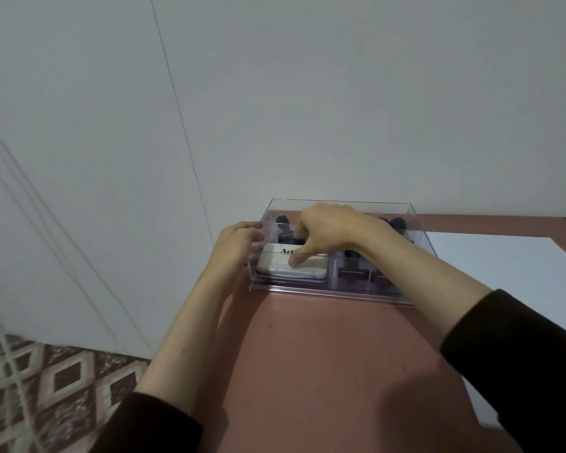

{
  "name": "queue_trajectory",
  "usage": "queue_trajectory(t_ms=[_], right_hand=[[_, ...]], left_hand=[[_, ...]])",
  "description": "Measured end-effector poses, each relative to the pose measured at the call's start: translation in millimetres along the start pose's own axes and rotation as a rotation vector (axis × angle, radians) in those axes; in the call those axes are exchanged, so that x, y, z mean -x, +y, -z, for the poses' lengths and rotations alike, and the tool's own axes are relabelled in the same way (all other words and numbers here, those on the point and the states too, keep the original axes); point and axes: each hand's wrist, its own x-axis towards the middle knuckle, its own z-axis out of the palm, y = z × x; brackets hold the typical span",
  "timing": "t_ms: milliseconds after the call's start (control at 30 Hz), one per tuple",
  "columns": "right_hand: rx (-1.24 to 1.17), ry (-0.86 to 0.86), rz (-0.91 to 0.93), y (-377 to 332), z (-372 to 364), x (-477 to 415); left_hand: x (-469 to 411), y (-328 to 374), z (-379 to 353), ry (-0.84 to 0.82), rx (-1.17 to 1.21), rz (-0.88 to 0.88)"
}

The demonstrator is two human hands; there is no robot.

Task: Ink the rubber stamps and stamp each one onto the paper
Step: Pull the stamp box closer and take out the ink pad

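Stamps [352,273] dark, inside clear box [340,290]

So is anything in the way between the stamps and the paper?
Yes. The stamps sit inside the clear box, so its right wall stands between them and the paper. They must come up over the rim. The right hand reaches in from above with nothing blocking it; the left hand holds the box's end.

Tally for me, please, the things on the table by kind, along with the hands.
Clear box: 1
Ink pad: 1
Paper sheet: 1
Hands: 2, left hand and right hand
Stamps: cannot be counted, partly hidden in the box
Total: 5, stamps apart
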Motion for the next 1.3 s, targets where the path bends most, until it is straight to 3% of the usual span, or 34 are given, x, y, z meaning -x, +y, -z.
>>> queue_trajectory(t_ms=[233,500,700,933,1033,1133,1233,1300], right_hand=[[-0.077,-0.020,-0.034,0,-3,-3],[-0.140,0.304,-0.077,-3,-24,2],[-0.245,0.303,-0.104,-3,-25,0],[-0.701,0.371,-0.137,3,-21,1],[-1.012,0.509,-0.149,9,-4,15],[-1.254,0.466,-0.066,14,13,51],[-1.255,0.281,-0.011,16,4,97],[-1.132,0.182,-0.044,14,-17,119]], left_hand=[[-2,-3,-4,0.041,0.074,0.021],[-6,-20,-16,0.127,0.088,-0.057],[-8,-20,-18,0.178,0.085,-0.086],[-12,-22,-13,0.127,0.063,-0.061],[0,-17,-5,0.147,-0.035,-0.178],[29,-8,0,0.186,-0.104,-0.478],[63,-1,0,0.163,-0.142,-0.662],[78,-4,-2,0.048,-0.177,-0.694]])
